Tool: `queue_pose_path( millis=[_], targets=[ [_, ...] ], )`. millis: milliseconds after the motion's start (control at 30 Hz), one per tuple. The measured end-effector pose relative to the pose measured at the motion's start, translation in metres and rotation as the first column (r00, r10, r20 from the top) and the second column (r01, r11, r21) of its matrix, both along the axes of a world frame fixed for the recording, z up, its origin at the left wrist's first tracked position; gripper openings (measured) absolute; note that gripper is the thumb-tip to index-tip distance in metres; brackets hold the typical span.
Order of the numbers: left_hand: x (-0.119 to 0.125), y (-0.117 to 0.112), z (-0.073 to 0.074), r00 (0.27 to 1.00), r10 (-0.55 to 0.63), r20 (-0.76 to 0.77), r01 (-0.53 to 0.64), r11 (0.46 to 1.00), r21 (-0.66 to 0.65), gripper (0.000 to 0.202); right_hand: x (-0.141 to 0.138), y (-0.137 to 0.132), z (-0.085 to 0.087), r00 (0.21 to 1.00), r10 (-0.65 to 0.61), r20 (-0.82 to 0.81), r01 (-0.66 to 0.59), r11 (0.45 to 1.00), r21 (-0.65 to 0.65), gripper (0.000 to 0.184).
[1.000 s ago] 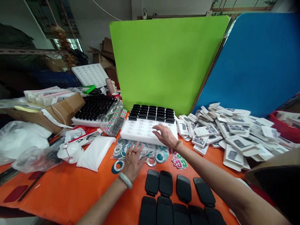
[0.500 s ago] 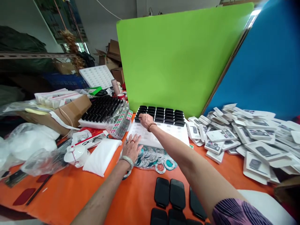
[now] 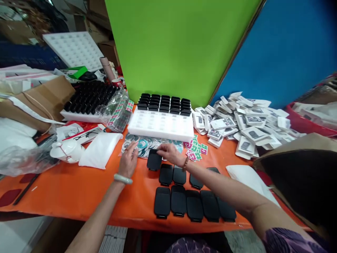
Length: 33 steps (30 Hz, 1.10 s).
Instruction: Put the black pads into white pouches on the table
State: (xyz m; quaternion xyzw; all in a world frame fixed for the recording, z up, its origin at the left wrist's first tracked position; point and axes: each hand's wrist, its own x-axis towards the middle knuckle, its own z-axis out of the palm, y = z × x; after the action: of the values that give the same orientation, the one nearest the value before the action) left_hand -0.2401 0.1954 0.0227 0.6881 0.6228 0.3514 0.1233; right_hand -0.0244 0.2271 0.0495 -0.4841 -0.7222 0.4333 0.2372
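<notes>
Black case (image 3: 154,160) nearside of the white tray (image 3: 161,131), long axis pointing trayward, and I've got its far-right corner pinched in my nearer right hand (image 3: 171,154), while my left hand (image 3: 128,162), loosely spread, looks empty.

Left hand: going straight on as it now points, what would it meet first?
Probably the plastic bag of rings right by the left hand; if the hand is high enough to clear it, which this view leaves unclear, the white foam tray beyond.
</notes>
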Motion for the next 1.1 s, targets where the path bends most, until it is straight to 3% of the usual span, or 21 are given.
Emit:
queue_pose_path(
  millis=[100, 200, 300, 433, 533, 733, 900, 1100],
  targets=[
    [0.013, -0.044, -0.009, 0.992, 0.061, 0.114, -0.051, 0.994, -0.096, 0.047, -0.014, -0.022, -0.029, 0.998, 0.032, 0.056, -0.032, 0.999, 0.006, 0.01],
    [0.03, -0.071, -0.027, 0.995, -0.023, 0.094, 0.038, 0.986, -0.163, 0.047, -0.022, -0.031, -0.036, 0.996, 0.02, 0.085, -0.024, 0.999, 0.048, 0.009],
    [0.047, -0.078, -0.047, 0.984, -0.149, -0.094, 0.13, 0.973, -0.189, 0.051, -0.011, -0.038, -0.033, 0.994, -0.02, 0.11, 0.002, 0.987, 0.163, 0.014],
    [0.065, -0.069, -0.062, 0.94, -0.196, -0.279, 0.141, 0.968, -0.205, 0.055, 0.039, -0.059, -0.029, 0.973, -0.01, 0.229, -0.088, 0.906, 0.415, 0.023],
    [0.078, -0.063, -0.064, 0.931, -0.189, -0.312, 0.128, 0.97, -0.207, 0.052, 0.092, -0.085, -0.032, 0.931, -0.07, 0.359, -0.118, 0.872, 0.476, 0.031],
    [0.112, -0.067, -0.061, 0.907, -0.263, -0.33, 0.199, 0.956, -0.217, 0.052, 0.175, -0.124, -0.054, 0.816, -0.327, 0.477, 0.078, 0.88, 0.469, 0.038],
    [0.13, -0.068, -0.052, 0.874, -0.32, -0.365, 0.221, 0.932, -0.288, 0.054, 0.193, -0.132, -0.067, 0.78, -0.436, 0.448, 0.193, 0.85, 0.491, 0.039],
    [0.132, -0.066, -0.038, 0.843, -0.362, -0.397, 0.228, 0.91, -0.346, 0.053, 0.186, -0.133, -0.061, 0.765, -0.465, 0.445, 0.209, 0.833, 0.512, 0.037]
  ],
)
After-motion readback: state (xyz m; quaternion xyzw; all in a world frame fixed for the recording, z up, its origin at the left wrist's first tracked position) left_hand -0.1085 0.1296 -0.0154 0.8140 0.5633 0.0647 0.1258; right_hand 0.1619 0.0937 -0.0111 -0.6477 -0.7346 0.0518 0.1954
